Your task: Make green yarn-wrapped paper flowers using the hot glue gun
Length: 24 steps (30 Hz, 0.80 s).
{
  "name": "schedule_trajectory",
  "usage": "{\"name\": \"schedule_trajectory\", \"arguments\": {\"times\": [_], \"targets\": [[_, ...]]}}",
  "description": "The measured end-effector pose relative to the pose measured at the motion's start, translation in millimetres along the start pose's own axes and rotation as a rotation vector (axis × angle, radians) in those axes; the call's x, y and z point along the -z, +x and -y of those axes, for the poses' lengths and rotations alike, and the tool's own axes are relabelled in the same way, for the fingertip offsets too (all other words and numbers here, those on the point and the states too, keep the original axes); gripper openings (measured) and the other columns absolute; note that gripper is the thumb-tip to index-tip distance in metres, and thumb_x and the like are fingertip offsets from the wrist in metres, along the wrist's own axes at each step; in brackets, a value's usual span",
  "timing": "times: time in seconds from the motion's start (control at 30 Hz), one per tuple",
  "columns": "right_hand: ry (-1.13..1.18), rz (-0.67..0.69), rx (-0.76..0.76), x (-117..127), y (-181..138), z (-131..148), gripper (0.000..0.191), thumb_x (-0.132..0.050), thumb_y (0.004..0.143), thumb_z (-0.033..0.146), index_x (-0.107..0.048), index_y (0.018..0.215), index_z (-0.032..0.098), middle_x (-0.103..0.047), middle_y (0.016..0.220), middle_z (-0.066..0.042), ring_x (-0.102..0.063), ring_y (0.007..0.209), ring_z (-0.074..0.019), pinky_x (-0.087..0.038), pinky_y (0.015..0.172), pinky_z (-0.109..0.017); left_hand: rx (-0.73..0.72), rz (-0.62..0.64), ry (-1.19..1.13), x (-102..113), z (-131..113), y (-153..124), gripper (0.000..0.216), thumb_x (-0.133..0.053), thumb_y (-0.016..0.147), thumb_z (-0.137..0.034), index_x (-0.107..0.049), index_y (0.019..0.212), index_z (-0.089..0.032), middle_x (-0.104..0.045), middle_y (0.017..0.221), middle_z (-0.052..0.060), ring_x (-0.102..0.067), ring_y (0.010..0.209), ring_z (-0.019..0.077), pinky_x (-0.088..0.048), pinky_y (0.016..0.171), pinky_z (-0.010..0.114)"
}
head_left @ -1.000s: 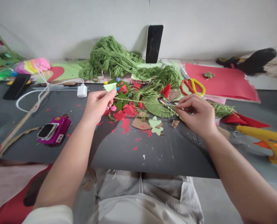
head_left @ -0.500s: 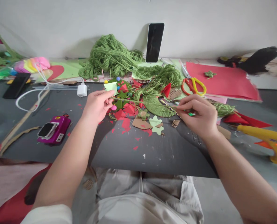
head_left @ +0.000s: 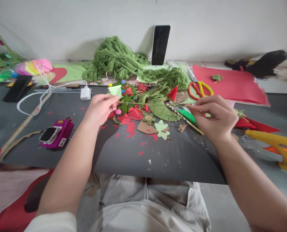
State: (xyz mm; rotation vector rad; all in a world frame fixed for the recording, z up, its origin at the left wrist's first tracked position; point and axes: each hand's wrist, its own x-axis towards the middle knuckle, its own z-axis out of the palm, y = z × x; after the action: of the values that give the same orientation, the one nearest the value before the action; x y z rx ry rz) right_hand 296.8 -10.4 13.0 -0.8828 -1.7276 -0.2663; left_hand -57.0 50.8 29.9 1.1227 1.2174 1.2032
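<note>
Between finger and thumb my left hand (head_left: 103, 109) pinches a light green paper triangle (head_left: 115, 91) together with one end of a thin green yarn strand (head_left: 133, 102). The strand runs nearly straight across to my right hand (head_left: 214, 117), whose fingertips are closed on it. Beneath the strand lie a green yarn-wrapped piece (head_left: 166, 111), red paper pieces (head_left: 134, 113) and a pale green paper flower (head_left: 161, 130). A dark patterned pencil (head_left: 193, 125) and a bright green toothed item (head_left: 188, 116) lie beside my right fingers.
Green yarn (head_left: 114, 58) is heaped at the back by an upright phone (head_left: 161, 45). Scissors (head_left: 201, 88) rest near red paper (head_left: 235, 85). A yellow glue gun (head_left: 276, 141) lies right; a purple device (head_left: 57, 133), white charger (head_left: 85, 93) and another phone (head_left: 17, 88) are left.
My right hand has moved to the right and slightly up along the strand, uncovering the pencil and green toothed item. My left hand stays almost still.
</note>
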Motion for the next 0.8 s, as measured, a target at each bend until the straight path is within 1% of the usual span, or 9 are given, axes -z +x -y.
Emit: {"name": "schedule_trajectory", "arguments": {"times": [0.1, 0.27, 0.47, 0.6, 0.7, 0.8], "targets": [[0.006, -0.005, -0.006, -1, 0, -1, 0.021, -0.086, 0.075, 0.007, -0.071, 0.076, 0.022, -0.073, 0.079, -0.002, -0.063, 0.062, -0.0129, -0.045, 0.052, -0.028, -0.046, 0.006, 0.111, 3, 3, 2, 0.030, -0.078, 0.071, -0.023, -0.060, 0.049, -0.015, -0.050, 0.053, 0.001, -0.047, 0.055, 0.0094, -0.043, 0.053, 0.023], [-0.012, -0.004, -0.032, 0, -2, -4, 0.018, -0.086, 0.076, 0.011, -0.072, 0.075, 0.023, -0.074, 0.079, -0.002, -0.065, 0.062, -0.0143, -0.047, 0.054, -0.029, -0.122, -0.018, 0.244, 5, 5, 3, 0.033, -0.073, 0.075, -0.024, -0.058, 0.047, -0.016, -0.052, 0.056, 0.003, -0.050, 0.060, 0.0113, -0.042, 0.057, 0.024], [-0.019, -0.002, -0.053, 1, -1, -6, 0.017, -0.086, 0.077, 0.014, -0.073, 0.073, 0.023, -0.074, 0.078, -0.002, -0.064, 0.061, -0.0140, -0.047, 0.054, -0.029, -0.189, -0.012, 0.295, 8, 7, 4, 0.034, -0.072, 0.078, -0.026, -0.057, 0.049, -0.017, -0.054, 0.062, 0.003, -0.054, 0.065, 0.0135, -0.044, 0.059, 0.026], [0.015, 0.014, -0.095, -1, -3, -3, 0.016, -0.086, 0.077, 0.013, -0.074, 0.073, 0.023, -0.073, 0.078, -0.002, -0.061, 0.060, -0.0132, -0.045, 0.051, -0.028, -0.246, -0.009, 0.325, 8, 10, 6, 0.036, -0.068, 0.083, -0.027, -0.057, 0.050, -0.017, -0.055, 0.065, 0.003, -0.053, 0.065, 0.0122, -0.044, 0.061, 0.025], [0.058, 0.046, -0.148, -2, -4, 2, 0.015, -0.083, 0.079, 0.012, -0.074, 0.074, 0.024, -0.073, 0.080, -0.001, -0.063, 0.063, -0.0137, -0.046, 0.051, -0.028, -0.288, 0.015, 0.342, 4, 8, 2, 0.040, -0.067, 0.089, -0.031, -0.056, 0.053, -0.017, -0.052, 0.063, 0.001, -0.050, 0.061, 0.0103, -0.044, 0.060, 0.023], [0.059, 0.080, -0.172, -4, -5, 6, 0.016, -0.082, 0.081, 0.014, -0.073, 0.076, 0.025, -0.073, 0.080, -0.001, -0.063, 0.062, -0.0141, -0.046, 0.049, -0.028, -0.274, 0.024, 0.345, -4, 2, -5, 0.043, -0.069, 0.091, -0.038, -0.055, 0.055, -0.018, -0.050, 0.061, 0.000, -0.046, 0.056, 0.0092, -0.044, 0.056, 0.023]]}}
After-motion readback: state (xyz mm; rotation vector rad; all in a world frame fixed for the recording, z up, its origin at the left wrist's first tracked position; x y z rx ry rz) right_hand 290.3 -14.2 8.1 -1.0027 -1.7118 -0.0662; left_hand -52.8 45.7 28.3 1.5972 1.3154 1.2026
